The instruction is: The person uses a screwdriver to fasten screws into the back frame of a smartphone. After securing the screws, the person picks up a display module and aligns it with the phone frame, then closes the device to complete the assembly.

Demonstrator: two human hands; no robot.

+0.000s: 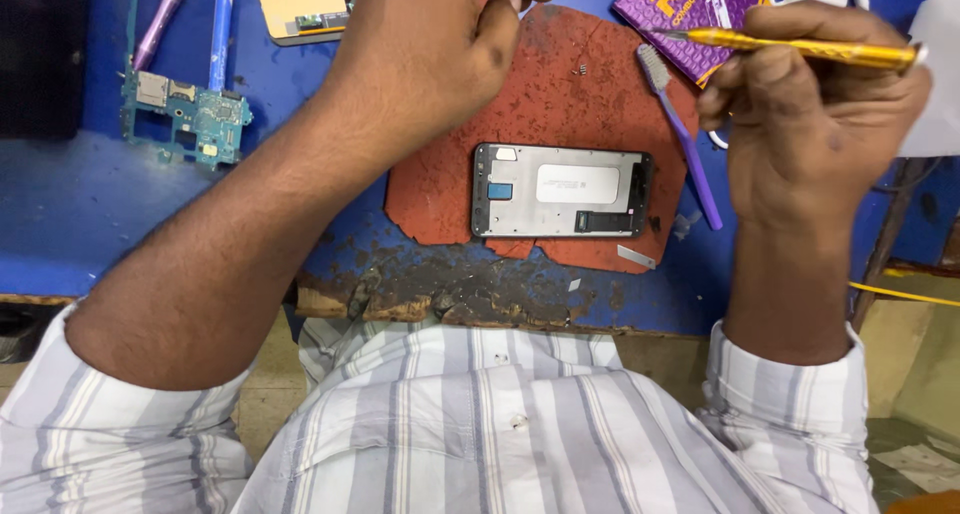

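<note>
Two hands hover above the phone frame [562,190]: right hand [800,124] pinches a yellow tool [800,46] ready, left hand [430,44] curled, contents hidden.

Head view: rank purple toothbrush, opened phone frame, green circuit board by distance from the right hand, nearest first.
From the right hand, which holds a yellow tool:
1. Purple toothbrush, just beside the hand, toward the middle.
2. Opened phone frame, mid-bench on the red mat.
3. Green circuit board, far across by the left edge.
</note>
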